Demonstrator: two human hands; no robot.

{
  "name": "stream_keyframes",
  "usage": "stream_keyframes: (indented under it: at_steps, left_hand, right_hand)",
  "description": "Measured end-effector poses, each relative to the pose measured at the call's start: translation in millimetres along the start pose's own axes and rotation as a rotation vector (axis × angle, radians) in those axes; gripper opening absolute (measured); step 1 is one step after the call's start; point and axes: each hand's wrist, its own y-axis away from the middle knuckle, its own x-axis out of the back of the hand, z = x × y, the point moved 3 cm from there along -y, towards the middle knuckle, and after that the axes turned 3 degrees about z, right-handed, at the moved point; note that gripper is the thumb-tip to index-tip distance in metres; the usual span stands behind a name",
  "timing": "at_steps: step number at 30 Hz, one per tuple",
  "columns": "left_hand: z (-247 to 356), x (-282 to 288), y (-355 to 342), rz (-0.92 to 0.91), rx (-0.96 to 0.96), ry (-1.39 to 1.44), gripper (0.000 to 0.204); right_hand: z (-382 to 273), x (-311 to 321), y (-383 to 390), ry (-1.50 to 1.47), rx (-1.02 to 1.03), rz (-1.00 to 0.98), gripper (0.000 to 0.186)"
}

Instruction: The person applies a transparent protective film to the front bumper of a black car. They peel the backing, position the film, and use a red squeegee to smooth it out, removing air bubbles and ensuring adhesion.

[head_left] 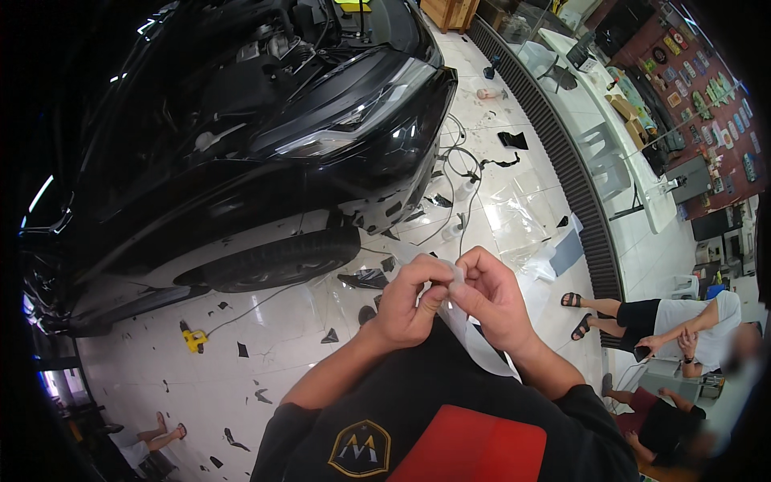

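In front of my chest, my left hand (408, 304) and my right hand (496, 299) meet, both closed in a pinch. Between the fingertips is the upper part of a whitish, translucent film strip (487, 353). Its loose end hangs below my right hand, against my dark shirt. The exact edge being pinched is hidden by the fingers. Beyond my hands stands a glossy black car (345, 181), with its hood raised and the engine bay exposed. Its front wheel (289, 261) is nearest to my left hand.
A yellow heat gun (193, 337) lies on the tiled floor with its cord trailing. Black scraps (361, 279), looped hoses (462, 165) and clear film sheets (518, 213) litter the floor. At right, people sit beside a dark slatted divider (582, 197) and a white counter (642, 165).
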Motion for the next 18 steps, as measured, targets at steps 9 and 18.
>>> stream_keyframes:
  at_steps: [9,18]
  left_hand:
    - [-23.3,4.9,14.0,0.302,0.425,0.157,0.051]
    - [-142.4,91.1,137.6,0.213,1.263,0.1,0.037]
  right_hand:
    - [26.5,13.3,-11.9,0.242,-0.095,0.317,0.017]
    - [11.3,141.3,-38.5,1.189,-0.122,0.549,0.035]
